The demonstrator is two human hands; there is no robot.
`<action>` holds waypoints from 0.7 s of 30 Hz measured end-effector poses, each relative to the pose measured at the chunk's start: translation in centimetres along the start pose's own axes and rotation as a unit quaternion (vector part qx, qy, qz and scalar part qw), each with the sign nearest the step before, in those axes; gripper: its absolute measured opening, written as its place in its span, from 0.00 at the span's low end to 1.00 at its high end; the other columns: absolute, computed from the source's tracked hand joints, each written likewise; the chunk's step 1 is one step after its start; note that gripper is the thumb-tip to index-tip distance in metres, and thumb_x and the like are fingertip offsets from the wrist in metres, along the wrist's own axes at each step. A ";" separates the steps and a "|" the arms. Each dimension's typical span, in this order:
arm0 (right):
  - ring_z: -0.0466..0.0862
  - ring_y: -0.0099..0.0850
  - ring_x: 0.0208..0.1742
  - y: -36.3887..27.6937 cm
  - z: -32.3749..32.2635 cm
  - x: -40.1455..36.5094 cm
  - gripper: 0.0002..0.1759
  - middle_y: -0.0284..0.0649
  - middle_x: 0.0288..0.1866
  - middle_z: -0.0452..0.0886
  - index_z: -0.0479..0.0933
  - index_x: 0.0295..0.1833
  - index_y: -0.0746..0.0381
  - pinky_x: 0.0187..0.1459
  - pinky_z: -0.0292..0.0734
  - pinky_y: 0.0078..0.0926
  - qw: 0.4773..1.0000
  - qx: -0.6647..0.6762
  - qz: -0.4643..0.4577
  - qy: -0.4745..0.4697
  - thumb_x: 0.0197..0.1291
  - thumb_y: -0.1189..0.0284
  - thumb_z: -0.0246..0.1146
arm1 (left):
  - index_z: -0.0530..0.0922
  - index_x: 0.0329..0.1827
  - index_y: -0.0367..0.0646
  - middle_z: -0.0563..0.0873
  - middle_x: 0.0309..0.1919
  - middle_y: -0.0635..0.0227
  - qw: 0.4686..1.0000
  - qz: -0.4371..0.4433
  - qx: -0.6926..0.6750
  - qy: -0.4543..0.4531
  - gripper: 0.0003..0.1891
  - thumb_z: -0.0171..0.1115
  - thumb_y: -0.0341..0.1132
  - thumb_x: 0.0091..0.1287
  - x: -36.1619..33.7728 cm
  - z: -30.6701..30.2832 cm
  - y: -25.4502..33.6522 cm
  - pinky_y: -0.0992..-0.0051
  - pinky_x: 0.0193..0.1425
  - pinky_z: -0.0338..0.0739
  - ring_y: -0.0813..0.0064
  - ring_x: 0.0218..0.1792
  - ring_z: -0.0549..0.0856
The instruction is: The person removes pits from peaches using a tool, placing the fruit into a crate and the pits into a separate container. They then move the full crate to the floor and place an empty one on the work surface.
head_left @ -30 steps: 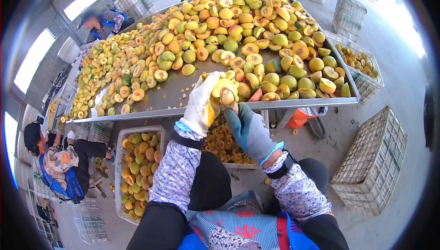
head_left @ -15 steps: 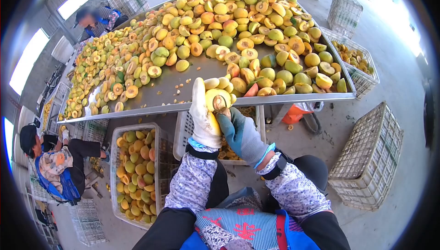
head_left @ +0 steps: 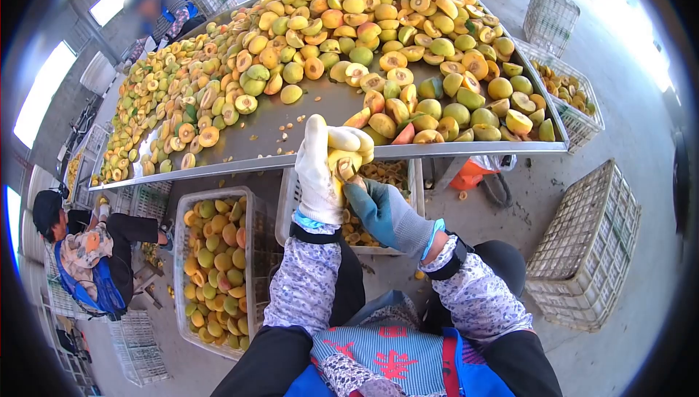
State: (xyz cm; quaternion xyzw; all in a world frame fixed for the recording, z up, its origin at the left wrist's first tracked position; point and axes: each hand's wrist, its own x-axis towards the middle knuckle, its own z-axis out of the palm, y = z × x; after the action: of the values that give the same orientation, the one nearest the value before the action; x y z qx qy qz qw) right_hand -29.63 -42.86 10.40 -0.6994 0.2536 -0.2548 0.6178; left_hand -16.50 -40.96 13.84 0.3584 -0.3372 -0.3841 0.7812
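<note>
Our left hand (head_left: 319, 167) curls round a cut fruit (head_left: 339, 159) near the bench's (head_left: 269, 116) near edge, seemingly to steady it facing our right hand (head_left: 389, 211). That hand bends in against the fruit; whether it pinches anything there, we cannot tell. The crate (head_left: 286, 211) stands below that edge, probably to keep it within our easy reach.
</note>
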 end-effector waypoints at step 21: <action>0.73 0.25 0.16 -0.1 -0.3 -0.8 0.27 0.35 0.19 0.76 0.79 0.35 0.61 0.20 0.70 0.27 0.966 0.125 0.187 -0.124 0.77 0.48 0.53 | 0.74 0.26 0.47 0.85 0.27 0.63 0.992 -0.060 -0.113 0.023 0.24 0.55 0.54 0.77 1.2 -1.5 -0.2 0.63 0.34 0.81 0.65 0.26 0.83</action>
State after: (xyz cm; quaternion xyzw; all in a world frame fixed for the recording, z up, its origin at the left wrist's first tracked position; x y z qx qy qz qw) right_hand -30.41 -42.50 10.47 -0.5824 0.2675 -0.0754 0.7639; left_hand -14.85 -41.60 13.16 0.2963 -0.2517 -0.4572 0.7999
